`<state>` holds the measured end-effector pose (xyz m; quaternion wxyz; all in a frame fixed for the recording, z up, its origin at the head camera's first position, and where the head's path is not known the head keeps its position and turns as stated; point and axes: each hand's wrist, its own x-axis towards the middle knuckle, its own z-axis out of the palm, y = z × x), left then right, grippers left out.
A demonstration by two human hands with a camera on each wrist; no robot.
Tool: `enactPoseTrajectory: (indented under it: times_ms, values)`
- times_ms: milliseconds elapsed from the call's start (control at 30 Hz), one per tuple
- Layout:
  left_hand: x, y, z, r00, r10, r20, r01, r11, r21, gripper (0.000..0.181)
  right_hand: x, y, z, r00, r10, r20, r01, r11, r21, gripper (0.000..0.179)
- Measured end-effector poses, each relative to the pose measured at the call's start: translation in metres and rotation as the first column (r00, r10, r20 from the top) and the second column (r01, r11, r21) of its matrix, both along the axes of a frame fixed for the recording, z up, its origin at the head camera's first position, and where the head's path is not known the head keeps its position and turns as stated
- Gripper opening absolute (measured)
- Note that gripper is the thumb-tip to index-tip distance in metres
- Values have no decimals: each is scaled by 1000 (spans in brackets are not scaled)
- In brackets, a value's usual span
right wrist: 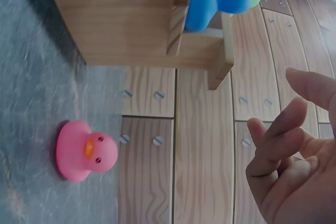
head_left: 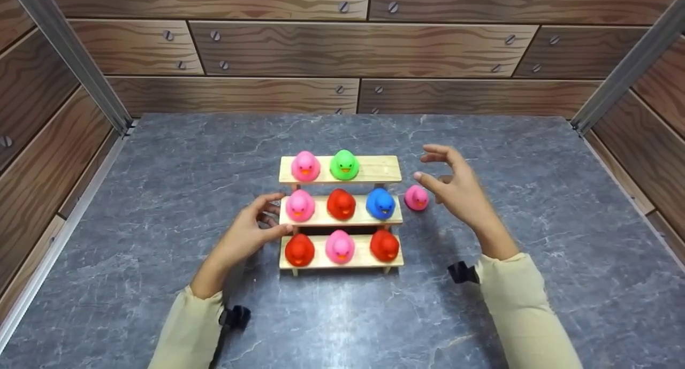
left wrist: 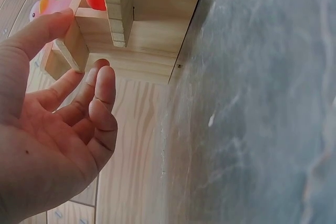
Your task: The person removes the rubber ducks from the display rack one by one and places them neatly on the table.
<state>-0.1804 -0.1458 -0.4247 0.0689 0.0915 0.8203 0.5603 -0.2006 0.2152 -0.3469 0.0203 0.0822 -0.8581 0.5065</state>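
Observation:
A three-tier wooden display stand [head_left: 381, 169] holds rubber ducks. My left hand [head_left: 250, 231] grips the left end of its middle tier; the left wrist view shows the thumb on top and the index finger at the board's lower edge. Right of the stand, a pink duck [head_left: 416, 198] sits on the tabletop. Above and beside that duck hovers my right hand [head_left: 461, 191], thumb and fingers apart, holding nothing. On the top tier are a pink duck [head_left: 305, 166] at left and a green duck [head_left: 344, 164] mid-board; the right end is bare wood.
The middle tier carries pink, red and blue ducks [head_left: 381, 203]. Along the bottom tier stand a red, a pink and another red duck [head_left: 384, 245]. Wood-patterned walls [head_left: 364, 48] with metal corner posts [head_left: 629, 64] enclose the grey marbled tabletop [head_left: 342, 326].

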Motion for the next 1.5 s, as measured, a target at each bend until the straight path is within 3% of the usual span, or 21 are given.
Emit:
enactPoseTrajectory:
  times_ms: [467,733,1133,1500]
  values:
    - [-1,0,0,1000,-15,-11,15,1000,17,64,-2,-18,7,998,53,33,-50,996,-68,50]
    - [-2,2,-1,1000,-7,-3,7,1000,12,64,-3,-28,13,994,97,57,-94,994,-56,52]
    - [0,0,-2,1000,-5,-4,5,1000,2,64,-5,-46,9,980,180,81,-166,974,-152,55]
    - [0,-1,-2,1000,-1,0,1,1000,3,64,-9,-61,7,977,194,93,-186,978,-92,56]
